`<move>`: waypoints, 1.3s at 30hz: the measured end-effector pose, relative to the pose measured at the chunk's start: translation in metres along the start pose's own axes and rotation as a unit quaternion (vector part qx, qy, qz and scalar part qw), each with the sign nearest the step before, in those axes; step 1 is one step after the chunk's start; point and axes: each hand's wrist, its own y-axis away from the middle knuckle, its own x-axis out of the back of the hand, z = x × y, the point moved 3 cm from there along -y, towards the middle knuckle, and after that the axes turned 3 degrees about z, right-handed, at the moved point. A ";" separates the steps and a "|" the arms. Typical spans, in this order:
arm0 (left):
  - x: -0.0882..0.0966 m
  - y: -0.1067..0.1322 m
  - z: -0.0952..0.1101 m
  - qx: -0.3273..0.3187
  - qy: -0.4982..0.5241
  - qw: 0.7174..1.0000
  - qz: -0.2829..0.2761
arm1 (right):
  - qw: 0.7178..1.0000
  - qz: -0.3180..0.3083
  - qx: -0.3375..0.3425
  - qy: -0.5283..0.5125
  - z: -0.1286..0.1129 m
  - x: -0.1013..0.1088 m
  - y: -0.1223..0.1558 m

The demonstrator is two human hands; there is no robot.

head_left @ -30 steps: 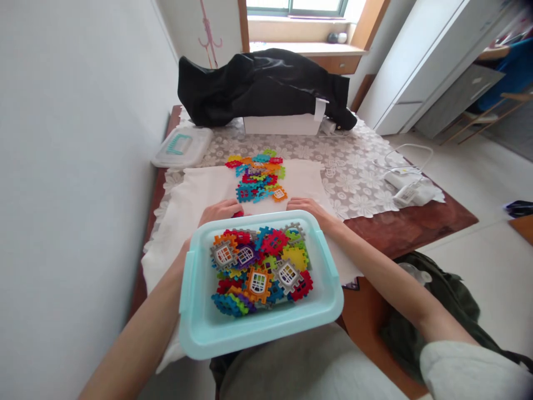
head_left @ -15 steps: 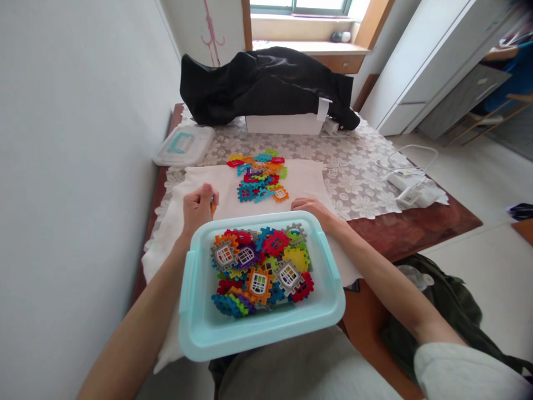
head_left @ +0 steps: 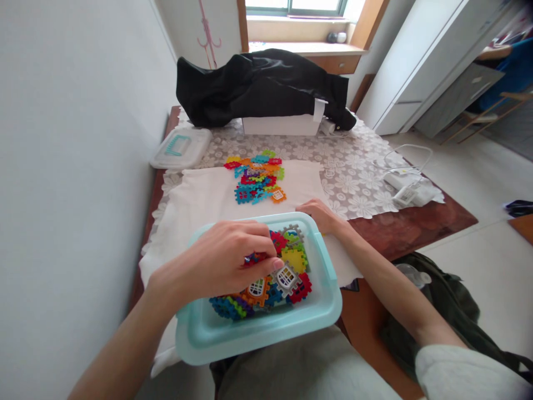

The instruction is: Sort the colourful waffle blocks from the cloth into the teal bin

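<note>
Many pcs (head_left: 286, 278) under & beside L grip (head_left: 233, 258)

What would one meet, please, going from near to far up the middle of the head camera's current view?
Light-blue tub → pile of coloured toothed pieces → white box → pale ledge → window.

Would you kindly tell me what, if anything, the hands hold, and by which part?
That cannot be told: the left hand covers pieces; the tub partly hides the right hand.
</note>
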 end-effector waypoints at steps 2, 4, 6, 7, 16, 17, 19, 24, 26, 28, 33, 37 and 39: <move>-0.005 0.000 -0.006 0.021 -0.013 1.000 -0.017 | 0.999 0.026 -0.033 -0.017 0.002 0.004 0.002; -0.003 0.001 -0.009 0.033 -0.008 0.999 -0.028 | 0.995 0.066 -0.055 -0.059 0.003 0.011 0.001; 0.001 0.003 -0.007 0.033 0.009 0.999 -0.036 | 0.982 0.120 -0.072 -0.125 0.003 0.023 -0.002; 0.004 0.005 -0.005 0.030 0.019 0.999 -0.039 | 0.971 0.154 -0.077 -0.165 0.000 0.031 -0.005; 0.024 0.008 -0.050 0.064 0.140 0.975 0.161 | 0.962 0.151 0.086 -0.212 -0.145 0.063 -0.042; 0.026 0.007 -0.065 0.072 0.160 0.962 0.210 | 0.971 0.107 0.099 -0.188 -0.163 0.058 -0.046; 0.029 0.003 -0.093 0.066 0.222 0.924 0.304 | 0.982 0.013 0.103 -0.157 -0.186 0.047 -0.053; 0.021 -0.006 -0.158 0.113 0.328 0.857 0.381 | 0.969 -0.068 0.142 -0.189 -0.182 0.040 -0.065; 0.010 -0.007 -0.176 0.133 0.283 0.858 0.408 | 0.970 -0.029 0.133 -0.200 -0.155 0.044 -0.072; -0.003 -0.009 -0.189 0.135 0.198 0.876 0.418 | 0.979 0.054 0.083 -0.181 -0.114 0.043 -0.079; -0.033 -0.012 -0.204 0.090 -0.018 0.942 0.322 | 0.981 0.192 -0.036 -0.007 -0.009 0.013 -0.084; -0.045 -0.014 -0.214 0.102 -0.086 0.969 0.210 | 0.967 0.196 -0.147 0.072 0.037 -0.013 -0.076; -0.048 -0.017 -0.218 0.131 -0.103 0.968 0.189 | 0.968 0.183 -0.159 0.072 0.042 -0.020 -0.073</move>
